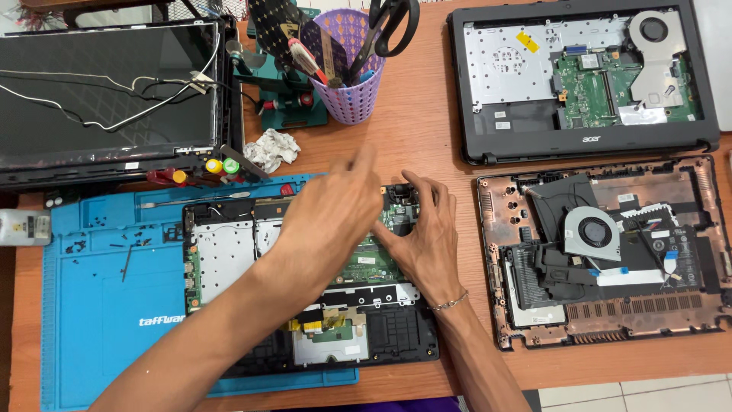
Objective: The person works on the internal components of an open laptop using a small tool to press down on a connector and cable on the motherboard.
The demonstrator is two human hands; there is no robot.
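Over opened laptop (305, 305) | left hand (328, 221) (fingers spread) | right hand (423, 236) pressing

under my left hand (328, 217) and right hand (423, 236): opened laptop base (229, 267), matt black plastic with dull silver sheet metal and a green circuit board (370, 263). lower left: blue work mat (91, 305), smooth, rubbery, matt. tabletop (419, 130): reddish-brown wood, slight sheen. top centre: purple perforated plastic cup (352, 95). lower right: coppery-coated cover (602, 320).
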